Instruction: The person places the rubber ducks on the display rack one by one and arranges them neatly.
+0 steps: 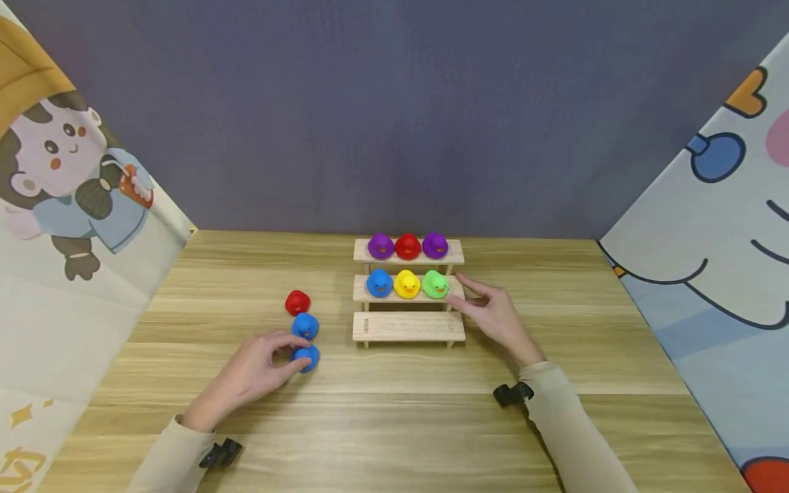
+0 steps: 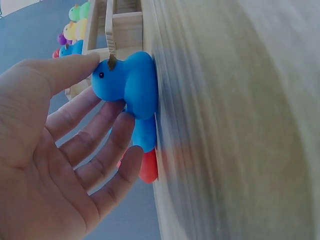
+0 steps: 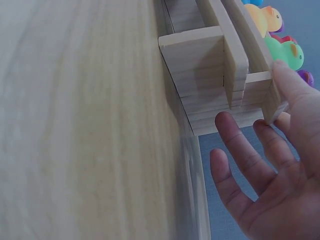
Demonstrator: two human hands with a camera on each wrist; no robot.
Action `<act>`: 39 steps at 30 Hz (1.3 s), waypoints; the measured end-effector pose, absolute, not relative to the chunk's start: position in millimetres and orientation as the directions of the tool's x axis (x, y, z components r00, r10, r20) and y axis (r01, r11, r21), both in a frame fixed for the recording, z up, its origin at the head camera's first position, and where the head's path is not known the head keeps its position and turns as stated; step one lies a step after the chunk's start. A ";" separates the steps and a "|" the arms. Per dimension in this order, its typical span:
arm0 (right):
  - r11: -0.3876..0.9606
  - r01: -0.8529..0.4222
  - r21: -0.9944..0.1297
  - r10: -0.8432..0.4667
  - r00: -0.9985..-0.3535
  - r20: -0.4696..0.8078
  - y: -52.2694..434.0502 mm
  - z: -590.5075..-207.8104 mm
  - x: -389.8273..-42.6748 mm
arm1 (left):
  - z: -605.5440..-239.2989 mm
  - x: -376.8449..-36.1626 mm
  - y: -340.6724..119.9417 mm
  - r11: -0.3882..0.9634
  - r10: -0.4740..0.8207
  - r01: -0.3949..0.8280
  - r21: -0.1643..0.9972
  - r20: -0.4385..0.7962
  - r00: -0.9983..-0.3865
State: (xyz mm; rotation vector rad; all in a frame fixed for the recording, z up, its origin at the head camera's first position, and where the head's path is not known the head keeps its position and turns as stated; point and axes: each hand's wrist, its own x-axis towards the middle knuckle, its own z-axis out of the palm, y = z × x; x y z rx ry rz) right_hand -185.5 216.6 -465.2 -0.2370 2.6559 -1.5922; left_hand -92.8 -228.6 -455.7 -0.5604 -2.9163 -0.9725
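Note:
On the left of the table, my left hand (image 1: 257, 364) pinches the nearest blue rubber duck (image 2: 140, 85) between thumb and fingertips, and the duck sits on the tabletop. Just beyond it, a second blue duck (image 1: 305, 326) and a red duck (image 1: 298, 302) continue the line. My right hand (image 1: 493, 316) grips the right end of the middle step of a three-step wooden stand (image 1: 409, 327), its thumb close to a green duck (image 1: 435, 285). A yellow duck (image 1: 407, 284) and a blue duck (image 1: 379, 283) share that step. The lowest step is bare.
The stand's top step carries a purple duck (image 1: 381, 246), a red duck (image 1: 408, 246) and another purple duck (image 1: 435, 245). A dark blue-grey wall (image 1: 394, 123) closes off the back, and printed panels (image 1: 709, 226) flank the wooden table (image 1: 394, 424).

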 end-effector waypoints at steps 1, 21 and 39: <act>0.461 -0.111 -0.880 -0.149 -0.988 0.047 216.6 -465.3 -185.5 | -455.6 -92.7 -228.5 0.742 0.332 0.343 0.576 0.129 -0.934; 0.468 -0.088 -0.879 -0.145 -0.989 0.022 217.7 -466.8 -187.1 | -451.1 -92.1 -223.9 0.762 0.335 0.335 0.554 0.105 -0.936; 0.469 -0.078 -0.880 -0.144 -0.990 0.011 218.2 -465.3 -187.6 | -432.5 -97.7 -205.8 0.740 0.379 0.412 0.532 0.176 -0.908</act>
